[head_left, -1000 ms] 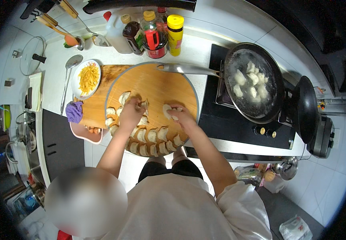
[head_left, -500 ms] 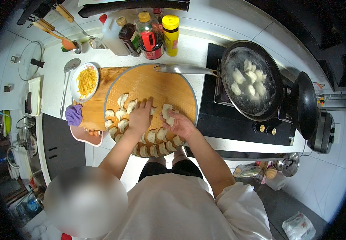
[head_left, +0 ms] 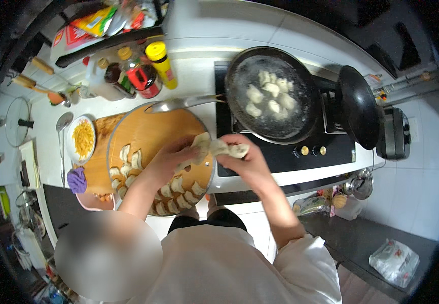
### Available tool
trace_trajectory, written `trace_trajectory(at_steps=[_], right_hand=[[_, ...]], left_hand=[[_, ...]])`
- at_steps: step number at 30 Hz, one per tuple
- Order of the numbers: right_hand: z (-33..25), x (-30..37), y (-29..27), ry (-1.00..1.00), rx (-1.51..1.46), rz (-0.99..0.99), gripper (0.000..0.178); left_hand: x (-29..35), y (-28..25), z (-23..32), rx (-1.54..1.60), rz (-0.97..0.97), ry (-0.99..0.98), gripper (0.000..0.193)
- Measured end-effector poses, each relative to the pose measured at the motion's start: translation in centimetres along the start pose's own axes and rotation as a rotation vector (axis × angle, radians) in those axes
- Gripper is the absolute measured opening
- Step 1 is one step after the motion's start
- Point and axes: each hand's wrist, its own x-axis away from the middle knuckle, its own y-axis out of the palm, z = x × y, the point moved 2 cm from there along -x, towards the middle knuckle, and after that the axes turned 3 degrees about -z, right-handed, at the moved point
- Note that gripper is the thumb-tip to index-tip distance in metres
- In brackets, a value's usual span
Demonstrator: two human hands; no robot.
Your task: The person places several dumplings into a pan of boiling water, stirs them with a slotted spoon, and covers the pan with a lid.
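Raw dumplings (head_left: 200, 145) are pinched in my left hand (head_left: 173, 158), over the right edge of the round wooden board (head_left: 153, 126). Close beside it, my right hand (head_left: 250, 164) is closed on more dumplings (head_left: 230, 149), between the board and the stove; how many each hand holds is partly hidden. Several raw dumplings (head_left: 177, 184) lie in curved rows on the near part of the board. Up and to the right of my hands, a black frying pan (head_left: 300, 109) on the burner contains pale dumplings (head_left: 271, 90) in cloudy, bubbling water.
The pan's metal handle (head_left: 184, 104) reaches left over the board. A black wok (head_left: 359, 109) tilts at the right of the stove (head_left: 280, 159). Bottles (head_left: 141, 76) line the back wall. A plate of yellow shreds (head_left: 82, 139), a ladle (head_left: 63, 124) and a purple cloth (head_left: 76, 180) are at left.
My left hand has lifted dumplings off the board. Both hands have moved right toward the stove, each with dumplings in it. The view has turned to the right.
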Motion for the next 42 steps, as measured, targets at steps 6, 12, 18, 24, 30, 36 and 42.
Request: trace_trajectory(at_steps=[6, 12, 18, 24, 30, 36, 42], right_hand=[[-5.6, 0.3, -11.4, -0.089, 0.746, 0.323, 0.024], [-3.4, -1.8, -18.7, -0.008, 1.272, 0.260, 0.026], [-2.7, -3.6, -20.1, 0.076, 1.175, 0.137, 0.034], [-4.8, -5.3, -22.9, 0.034, 1.083, 0.279, 0.032], [-4.4, -9.0, -24.9, 0.129, 1.333, 0.382, 0.026], [-3.8, -9.8, -25.9, -0.092, 1.405, 0.442, 0.027], [-7.9, -6.7, -21.8, -0.386, 1.269, 0.539, 0.020]], left_hand=[[-8.1, 9.2, 6.2, -0.729, -0.082, 0.334, 0.035], [-16.1, 14.9, 6.3, -1.262, -0.059, 0.273, 0.021], [-20.1, 14.1, 3.9, -1.420, -0.062, 0.438, 0.023], [-21.6, 12.7, 8.2, -1.268, 0.062, 0.507, 0.035], [-24.3, 11.7, 9.6, -1.409, 0.213, 0.425, 0.042], [-25.3, 11.9, 9.1, -1.330, 0.220, 0.609, 0.045], [-19.5, 12.0, 11.1, -1.115, 0.276, 0.826, 0.032]])
